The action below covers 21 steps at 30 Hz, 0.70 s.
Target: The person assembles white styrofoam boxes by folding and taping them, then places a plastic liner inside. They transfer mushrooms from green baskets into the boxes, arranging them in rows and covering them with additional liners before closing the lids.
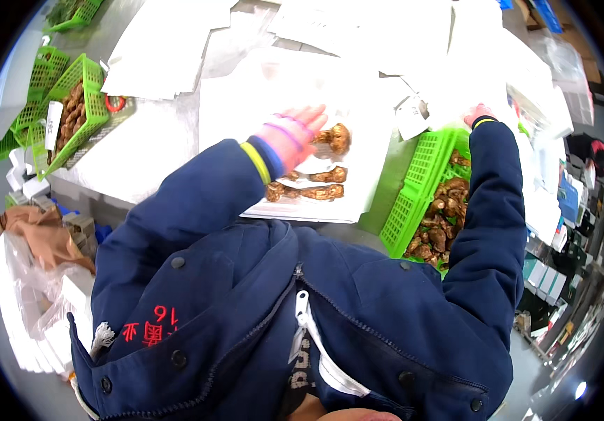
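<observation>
My left hand [292, 134] is held over a white sheet [302, 213] on the table, fingers stretched out, palm side hidden. Beside its fingertips lies a brown mushroom with a thick cap [339, 139]. Several more brown mushrooms [324, 192] lie below the hand on the same sheet, partly covered by the sleeve at their left. My right hand [481, 113] reaches out past a green plastic basket [419, 168] of brown mushrooms [439, 238]; glare washes out its fingers, so what it touches cannot be told. A small white paper piece [412, 117] lies between the hands.
At the left, a green basket [91, 92] holds elongated brown items [73, 113]. A red ring [115, 103] lies beside it. White sheets [160, 52] spread across the table's far side. Below left are a plastic bag [23, 294] and brown wrapping [44, 237].
</observation>
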{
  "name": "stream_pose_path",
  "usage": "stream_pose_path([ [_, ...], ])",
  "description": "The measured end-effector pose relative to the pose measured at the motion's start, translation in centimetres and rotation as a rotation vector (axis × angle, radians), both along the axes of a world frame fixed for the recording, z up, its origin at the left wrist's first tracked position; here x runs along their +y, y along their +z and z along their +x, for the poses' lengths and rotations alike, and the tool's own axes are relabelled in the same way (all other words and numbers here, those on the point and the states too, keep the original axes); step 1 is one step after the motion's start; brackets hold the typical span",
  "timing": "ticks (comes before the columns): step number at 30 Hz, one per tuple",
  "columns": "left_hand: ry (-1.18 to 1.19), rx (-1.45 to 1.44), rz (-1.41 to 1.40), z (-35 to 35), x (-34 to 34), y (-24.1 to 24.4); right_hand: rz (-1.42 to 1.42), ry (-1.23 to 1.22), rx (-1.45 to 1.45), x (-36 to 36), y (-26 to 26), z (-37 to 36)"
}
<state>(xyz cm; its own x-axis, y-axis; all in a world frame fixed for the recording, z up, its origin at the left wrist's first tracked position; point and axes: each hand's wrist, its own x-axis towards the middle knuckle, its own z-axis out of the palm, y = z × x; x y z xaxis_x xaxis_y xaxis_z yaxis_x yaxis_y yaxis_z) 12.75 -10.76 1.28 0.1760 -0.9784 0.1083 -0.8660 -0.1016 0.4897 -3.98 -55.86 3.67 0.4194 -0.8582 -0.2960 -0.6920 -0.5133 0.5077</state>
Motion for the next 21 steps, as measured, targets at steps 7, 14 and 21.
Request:
stream_pose_path([
  [7, -0.015, 0.337, 0.245, -0.9, -3.2, -2.4, 0.003, 0.041, -0.014, -0.7, -1.7, 3.0],
  [14, 0.055, 0.536, 0.202, -1.1, -3.5, -4.5, -0.087, 0.166, -0.15, -0.5, 5.9, 2.1],
  [21, 0.109, 0.336, 0.291, -2.0, -5.5, -3.5, -0.153, 0.262, -0.379, 4.9, 11.6, 2.6],
])
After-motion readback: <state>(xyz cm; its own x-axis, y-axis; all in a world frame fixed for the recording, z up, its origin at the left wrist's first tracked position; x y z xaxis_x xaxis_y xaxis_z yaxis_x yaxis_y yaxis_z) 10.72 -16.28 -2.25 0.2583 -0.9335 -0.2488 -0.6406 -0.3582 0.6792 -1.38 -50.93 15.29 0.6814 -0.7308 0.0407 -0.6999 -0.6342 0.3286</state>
